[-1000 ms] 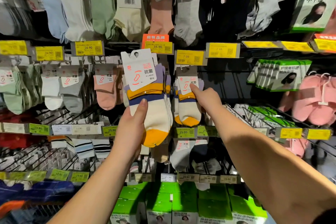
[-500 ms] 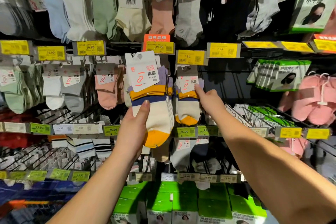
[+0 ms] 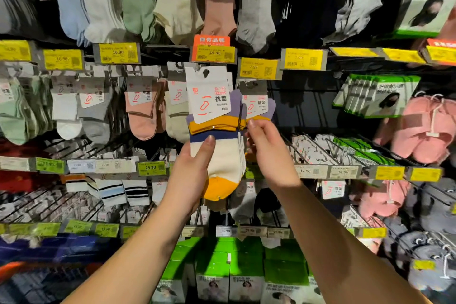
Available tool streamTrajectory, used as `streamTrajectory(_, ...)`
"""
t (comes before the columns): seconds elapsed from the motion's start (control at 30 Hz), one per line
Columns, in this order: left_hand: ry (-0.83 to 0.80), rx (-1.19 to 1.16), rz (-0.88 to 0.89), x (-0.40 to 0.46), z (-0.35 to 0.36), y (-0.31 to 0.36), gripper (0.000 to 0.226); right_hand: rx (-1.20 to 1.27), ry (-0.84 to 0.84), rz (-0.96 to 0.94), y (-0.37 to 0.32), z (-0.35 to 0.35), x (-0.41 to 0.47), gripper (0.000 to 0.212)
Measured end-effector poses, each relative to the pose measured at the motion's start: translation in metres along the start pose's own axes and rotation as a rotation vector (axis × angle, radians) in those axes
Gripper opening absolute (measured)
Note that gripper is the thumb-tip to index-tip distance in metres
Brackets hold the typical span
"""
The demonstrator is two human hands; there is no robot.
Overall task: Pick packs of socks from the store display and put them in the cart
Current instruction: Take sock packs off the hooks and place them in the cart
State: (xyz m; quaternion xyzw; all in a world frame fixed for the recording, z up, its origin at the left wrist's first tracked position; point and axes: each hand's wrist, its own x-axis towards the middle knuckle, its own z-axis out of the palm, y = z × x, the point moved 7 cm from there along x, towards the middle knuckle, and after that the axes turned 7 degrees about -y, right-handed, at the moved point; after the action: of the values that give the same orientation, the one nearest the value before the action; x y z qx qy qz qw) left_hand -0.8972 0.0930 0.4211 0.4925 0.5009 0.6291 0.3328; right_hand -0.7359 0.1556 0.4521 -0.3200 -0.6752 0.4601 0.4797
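My left hand [image 3: 191,177] grips a pack of cream socks [image 3: 217,145] with navy, orange and purple bands and an orange toe, its white card tag on top. It is held up in front of the display, thumb across the front. My right hand [image 3: 269,155] is closed on a second matching sock pack [image 3: 259,106] right beside it; that pack's tag still sits at the hook and its lower part is hidden behind my hand. No cart is in view.
Rows of hanging sock packs [image 3: 140,111] fill the wire display, with yellow price tags [image 3: 118,53] along each rail. Green boxes [image 3: 237,271] stand below. Pink slippers [image 3: 424,131] and green mask packs [image 3: 380,96] hang at the right.
My right hand has slid down the second pack and closed around it, now next to my left hand. The pack in my left hand has shifted slightly right.
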Motion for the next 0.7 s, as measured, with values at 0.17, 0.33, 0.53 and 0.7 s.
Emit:
streamTrajectory(0.17,0.019,0.002,0.004,-0.006,0.004,0.007,0.008,0.001,-0.012,0.002,-0.003,0.006,-0.001,0.033)
streamTrajectory(0.33,0.014,0.037,0.006,-0.006,0.004,0.005,0.023,0.047,-0.027,0.008,-0.005,0.016,-0.004,0.021)
streamTrajectory(0.53,0.034,0.066,0.022,-0.005,0.004,0.005,0.032,0.127,-0.050,-0.001,-0.003,0.017,-0.004,0.008)
streamTrajectory(0.7,0.035,0.103,0.017,-0.005,0.007,0.011,0.037,0.268,-0.078,0.034,-0.001,0.019,-0.003,0.025)
